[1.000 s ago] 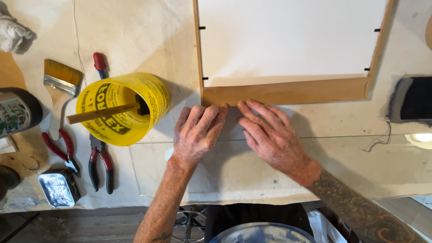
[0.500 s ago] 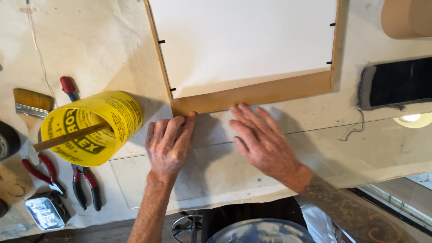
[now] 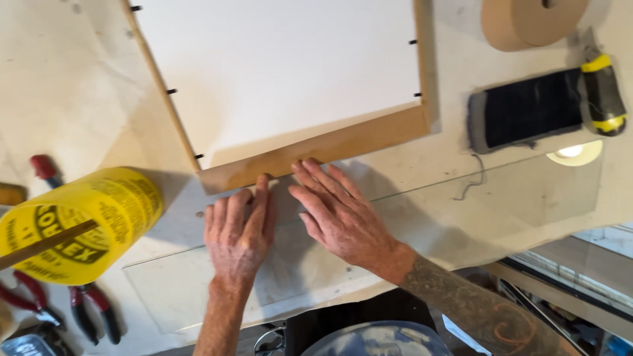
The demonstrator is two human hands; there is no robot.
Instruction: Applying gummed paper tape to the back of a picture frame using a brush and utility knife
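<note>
Left hand (image 3: 239,234) and right hand (image 3: 337,214) flat, fingers spread, gripping nothing, pressed on clear glass sheet (image 3: 422,217) (on table (image 3: 72,99)), fingertips touching brown wooden picture frame (image 3: 310,151).

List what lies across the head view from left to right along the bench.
Red-handled pliers → yellow tub → left hand → right hand → dark sanding block → yellow-and-grey knife.
</note>
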